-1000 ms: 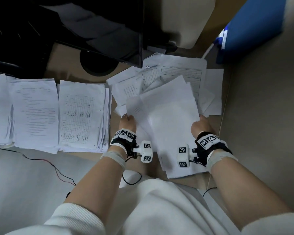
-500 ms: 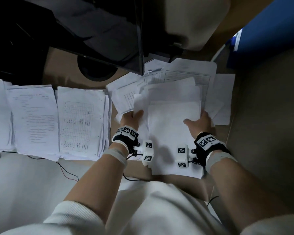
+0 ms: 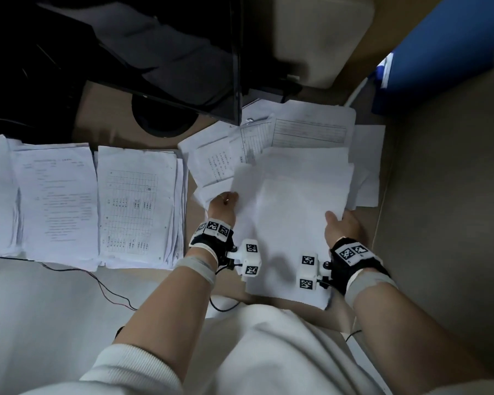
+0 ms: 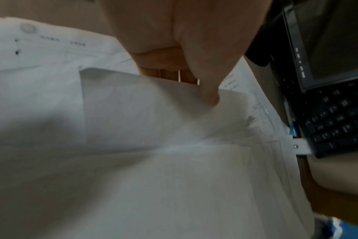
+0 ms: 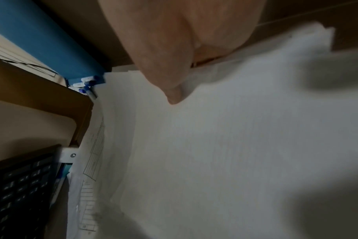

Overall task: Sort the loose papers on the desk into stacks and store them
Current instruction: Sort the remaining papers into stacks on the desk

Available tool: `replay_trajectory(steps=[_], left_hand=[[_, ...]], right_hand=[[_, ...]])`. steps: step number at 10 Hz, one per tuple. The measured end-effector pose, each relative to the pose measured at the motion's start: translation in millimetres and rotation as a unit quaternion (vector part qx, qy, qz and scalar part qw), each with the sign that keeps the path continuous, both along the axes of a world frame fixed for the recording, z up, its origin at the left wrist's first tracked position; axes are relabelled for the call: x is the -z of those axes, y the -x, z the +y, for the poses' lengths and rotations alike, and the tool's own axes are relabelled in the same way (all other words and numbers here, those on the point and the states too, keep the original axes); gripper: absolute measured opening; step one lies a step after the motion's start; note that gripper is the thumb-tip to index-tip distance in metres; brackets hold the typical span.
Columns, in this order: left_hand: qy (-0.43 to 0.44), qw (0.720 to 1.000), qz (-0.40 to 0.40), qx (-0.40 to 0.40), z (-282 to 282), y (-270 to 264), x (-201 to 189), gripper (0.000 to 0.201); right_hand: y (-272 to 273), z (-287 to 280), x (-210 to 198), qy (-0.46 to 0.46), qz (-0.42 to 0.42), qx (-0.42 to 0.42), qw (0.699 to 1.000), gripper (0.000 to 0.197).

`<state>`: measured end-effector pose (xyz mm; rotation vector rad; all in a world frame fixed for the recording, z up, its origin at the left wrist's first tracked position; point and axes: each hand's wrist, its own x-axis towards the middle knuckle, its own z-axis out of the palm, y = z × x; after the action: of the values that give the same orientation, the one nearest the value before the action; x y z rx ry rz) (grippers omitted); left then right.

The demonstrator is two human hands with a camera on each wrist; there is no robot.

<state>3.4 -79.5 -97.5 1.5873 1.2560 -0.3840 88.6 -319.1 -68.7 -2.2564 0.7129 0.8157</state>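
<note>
1. Several blank sheets (image 3: pixel 294 223) were held above the loose pile (image 3: pixel 311 132), just right of the sorted stacks (image 3: pixel 137 203) on the bench (image 3: pixel 109 115).
2. Three stacks looked finished; the loose pile remained unsorted, and nothing appeared stored.
3. The left hand (image 3: pixel 222 206) pinched the sheets' left edge; the right hand (image 3: pixel 343 226) gripped their right edge, thumb on top.

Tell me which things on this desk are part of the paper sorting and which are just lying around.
Part of the job:
- bundle of blank sheets, held by left hand and right hand
- loose printed papers behind it
- sorted stacks on the left

Just lying about:
- monitor
- keyboard
- blue pens
- blue folder
- red and black wires
</note>
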Motion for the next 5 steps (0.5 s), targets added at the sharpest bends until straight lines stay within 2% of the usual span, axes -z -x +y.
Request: replay_trajectory(steps=[1, 3, 4, 5], left_hand=[[0.005, 0.999, -0.004, 0.041, -10.6, 5.5, -1.2, 0.021], [0.024, 0.992, 0.007, -0.124, -10.0, 15.8, -6.6, 0.043], [0.067, 0.986, 0.025, -0.152, -9.9, 19.5, -3.4, 0.044], [0.121, 0.983, 0.042, -0.132, -14.9, 24.4, -9.9, 0.037]], right_hand=[[8.8, -5.6, -3.7, -0.019, -0.009, 0.029, 0.999, 0.027], [15.9, -23.8, -8.9, 0.042, -0.010, 0.081, 0.996, 0.040], [16.9, -25.6, -14.8, 0.047, -0.014, 0.087, 0.995, 0.041], [16.3, -20.8, -17.3, 0.033, -0.033, 0.100, 0.994, 0.041]])
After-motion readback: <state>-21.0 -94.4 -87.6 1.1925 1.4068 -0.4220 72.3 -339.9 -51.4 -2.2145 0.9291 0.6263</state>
